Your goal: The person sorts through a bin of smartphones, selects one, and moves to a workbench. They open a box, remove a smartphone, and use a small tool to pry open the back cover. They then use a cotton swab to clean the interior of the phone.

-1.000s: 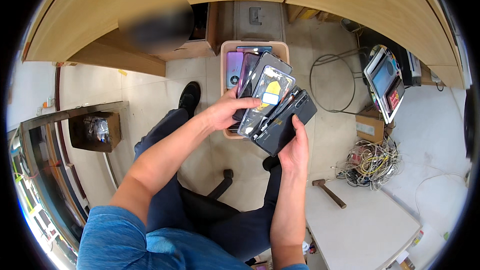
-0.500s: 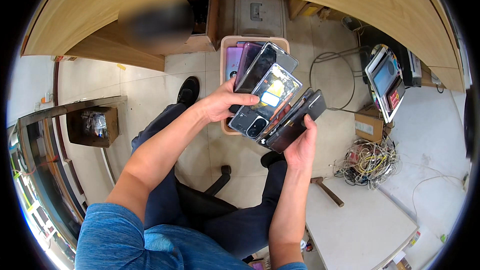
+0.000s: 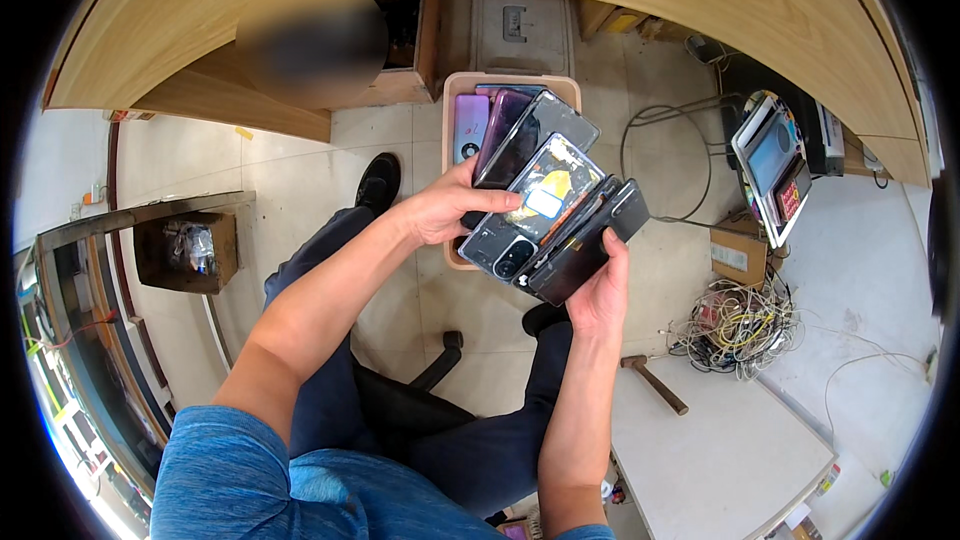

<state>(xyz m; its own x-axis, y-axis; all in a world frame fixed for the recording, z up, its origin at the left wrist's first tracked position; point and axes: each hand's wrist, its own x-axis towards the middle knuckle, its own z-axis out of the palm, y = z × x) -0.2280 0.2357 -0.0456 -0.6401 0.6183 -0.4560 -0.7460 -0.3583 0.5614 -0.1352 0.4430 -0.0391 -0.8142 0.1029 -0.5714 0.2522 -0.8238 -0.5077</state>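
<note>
My left hand [image 3: 440, 208] grips several phones fanned out over a peach plastic bin [image 3: 447, 140]: a glossy dark purple one, a dark one with a pale rim [image 3: 565, 125] and, on top, a phone [image 3: 555, 175] with scuffed back, yellow shape and white-blue label, my thumb pressing on it. My right hand [image 3: 600, 295] is closed on a bundle of black phones [image 3: 585, 260] held edge-up at a slant beside that top phone, thumb on the outer one. Inside the bin a lilac phone [image 3: 470, 115] lies among others, partly hidden by those I hold.
A wooden desk [image 3: 720, 30] arches overhead. Right: a stack of tablets or laptops [image 3: 770, 160], a cardboard box [image 3: 735, 250], tangled cables [image 3: 735, 330], a hammer [image 3: 655, 385] on a white board [image 3: 720, 460]. Left: a box of plastic bags [image 3: 185, 255]. My legs and black shoes flank the bin.
Both hands have shifted slightly, the black bundle moving right and up. The yellow-marked phone has turned more diagonal, exposing its camera ring at the lower end.
</note>
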